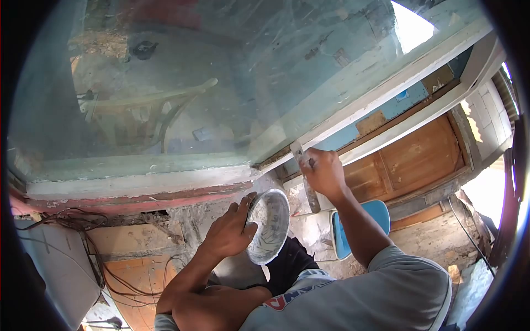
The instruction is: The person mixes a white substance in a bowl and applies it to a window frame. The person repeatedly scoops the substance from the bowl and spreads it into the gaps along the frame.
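Note:
My left hand point(229, 227) is closed on the rim of a round metal bowl point(274, 207), thumb inside and fingers behind. White paste is smeared over the bowl's inner wall, and the bowl is tilted toward me. In my right hand point(324, 172) is a putty knife point(312, 197), a long flat tool streaked with grey and white. Its upper end meets the lower edge of the white-painted frame point(345, 115), near the corner of the large glass pane point(237, 71). My right fingers hide the tool's middle.
A blue plastic chair or stool point(377, 214) stands below my right forearm. Brown wooden panels point(406, 157) lie beyond at right. Tangled cables point(72, 219) hang at lower left beside a white box-like object point(52, 265). A white ledge point(143, 182) runs under the glass.

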A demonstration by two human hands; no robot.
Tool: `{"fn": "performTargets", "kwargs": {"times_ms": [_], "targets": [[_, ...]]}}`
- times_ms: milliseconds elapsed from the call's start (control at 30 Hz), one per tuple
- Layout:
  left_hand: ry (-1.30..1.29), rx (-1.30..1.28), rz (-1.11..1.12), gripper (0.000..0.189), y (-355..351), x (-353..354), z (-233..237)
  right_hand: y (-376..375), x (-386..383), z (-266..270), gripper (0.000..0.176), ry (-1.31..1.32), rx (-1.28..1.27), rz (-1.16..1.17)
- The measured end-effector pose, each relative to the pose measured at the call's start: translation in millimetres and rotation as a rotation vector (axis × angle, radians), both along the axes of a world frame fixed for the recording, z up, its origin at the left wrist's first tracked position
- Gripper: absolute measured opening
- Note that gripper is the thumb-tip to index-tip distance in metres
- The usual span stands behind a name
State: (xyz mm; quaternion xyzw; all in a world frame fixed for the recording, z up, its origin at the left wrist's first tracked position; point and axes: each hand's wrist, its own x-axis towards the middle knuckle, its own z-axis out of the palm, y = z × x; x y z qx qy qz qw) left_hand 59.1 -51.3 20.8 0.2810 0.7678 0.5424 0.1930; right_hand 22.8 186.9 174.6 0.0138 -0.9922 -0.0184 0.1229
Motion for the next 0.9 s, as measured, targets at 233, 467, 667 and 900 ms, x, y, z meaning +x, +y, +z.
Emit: {"fn": "performTargets", "kwargs": {"times_ms": [233, 467, 667, 900], "targets": [[-0.007, 0.008, 0.000, 0.073, 1, 0, -4, 7, -3, 12, 0.016, 0.056, -0.006, -0.086], [0.010, 0.035, 0.000, 0.073, 0, -1, -2, -1, 9, 43, 0.012, 0.082, -0.139, -0.060], [0.013, 0.021, 0.010, 0.073, -1, 1, -2, 11, -6, 4, 0.016, -0.021, -0.002, -0.053], [0.007, 0.087, -0.010, 0.071, 1, 0, 0, 0, -2, 63, 0.018, 0.083, 0.005, -0.090]]}}
